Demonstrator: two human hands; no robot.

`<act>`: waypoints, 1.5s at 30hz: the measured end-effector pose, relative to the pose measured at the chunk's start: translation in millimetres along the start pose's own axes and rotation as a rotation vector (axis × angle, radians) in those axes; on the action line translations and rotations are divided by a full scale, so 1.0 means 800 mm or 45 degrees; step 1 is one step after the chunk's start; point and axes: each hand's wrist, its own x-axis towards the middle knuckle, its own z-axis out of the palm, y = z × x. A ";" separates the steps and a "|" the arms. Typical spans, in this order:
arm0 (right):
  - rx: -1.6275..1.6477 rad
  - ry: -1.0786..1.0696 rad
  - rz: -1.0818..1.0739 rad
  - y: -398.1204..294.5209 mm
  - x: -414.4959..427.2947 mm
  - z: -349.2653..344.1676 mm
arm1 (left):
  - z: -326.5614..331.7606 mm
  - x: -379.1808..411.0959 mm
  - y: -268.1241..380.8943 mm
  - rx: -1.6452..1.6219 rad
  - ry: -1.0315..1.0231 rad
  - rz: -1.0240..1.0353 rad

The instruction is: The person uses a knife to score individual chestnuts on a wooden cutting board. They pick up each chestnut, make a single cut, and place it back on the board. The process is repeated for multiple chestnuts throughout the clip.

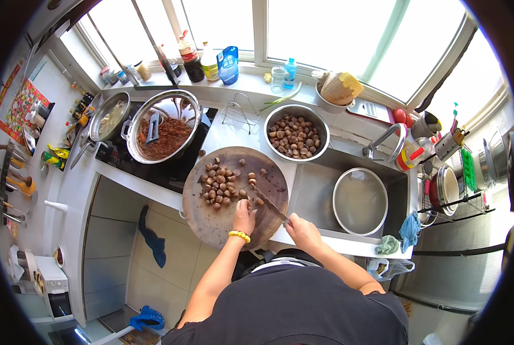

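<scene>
A round wooden chopping board [222, 159] lies on the counter before me, with a pile of brown chestnuts [219, 183] on its left half. My left hand [244, 217], a yellow bead bracelet at the wrist, rests low over the board. Its fingertips are on a chestnut [244, 198], partly hidden by them. My right hand [304, 233] grips a kitchen knife [269, 204] by the handle at the board's right edge. The blade points up and left, its tip close to a few loose chestnuts [252, 176]. Beyond the board stands a steel bowl [267, 137] full of chestnuts.
To the right is a sink [311, 189] holding a round pan [386, 202] of cloudy water. On the left, a cooktop [164, 177] bears a large steel pan [130, 148] with reddish-brown food. A wire stand [239, 115] is behind the board; bottles [193, 64] line the windowsill.
</scene>
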 end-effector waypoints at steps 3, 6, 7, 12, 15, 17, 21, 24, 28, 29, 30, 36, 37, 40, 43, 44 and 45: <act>0.166 0.148 -0.128 -0.037 -0.004 -0.023 | -0.002 -0.006 -0.022 -0.013 0.065 0.052; 0.036 0.169 -0.089 -0.015 -0.003 0.002 | -0.004 -0.008 -0.023 -0.017 0.076 -0.016; -0.041 0.093 -0.064 -0.001 -0.004 0.011 | -0.004 -0.010 -0.027 0.006 0.083 -0.006; -0.132 -0.108 0.072 0.009 -0.003 0.011 | 0.004 -0.008 -0.044 -0.079 0.100 -0.136; 0.020 -0.108 0.070 0.008 -0.002 0.005 | 0.024 0.005 -0.065 -0.574 0.067 -0.419; 0.106 -0.106 0.072 0.008 -0.007 0.001 | 0.021 0.015 -0.026 -0.909 -0.012 -0.534; 0.377 -0.105 0.116 0.008 -0.010 -0.001 | 0.012 0.025 -0.011 -0.998 -0.367 -0.494; 0.688 -0.252 0.415 -0.001 -0.012 -0.030 | 0.004 0.029 0.007 -0.989 -0.458 -0.328; 0.871 -0.221 0.437 -0.001 -0.019 -0.054 | 0.008 0.044 0.014 -0.680 -0.403 -0.018; 0.914 -0.122 0.478 0.005 -0.021 -0.063 | 0.009 0.047 0.015 -0.578 -0.371 0.060; 0.954 -0.027 0.510 0.004 -0.023 -0.078 | 0.015 0.056 -0.014 -0.551 -0.223 0.043; 0.894 0.185 0.475 0.032 -0.018 -0.114 | 0.010 0.151 0.068 -0.503 -0.120 0.183; 0.918 0.175 0.491 0.029 -0.010 -0.103 | 0.020 0.175 0.080 -0.583 -0.043 0.097; 0.993 0.151 0.502 0.028 -0.005 -0.069 | 0.022 0.200 0.106 0.364 0.272 0.305; 1.010 0.077 0.540 0.026 -0.010 -0.044 | -0.001 0.189 0.059 0.884 0.120 0.214; 1.032 0.056 0.548 0.023 -0.012 -0.039 | -0.009 0.182 0.054 1.002 0.025 0.173; 1.053 0.032 0.558 0.020 -0.014 -0.035 | -0.016 0.174 0.050 1.118 -0.071 0.128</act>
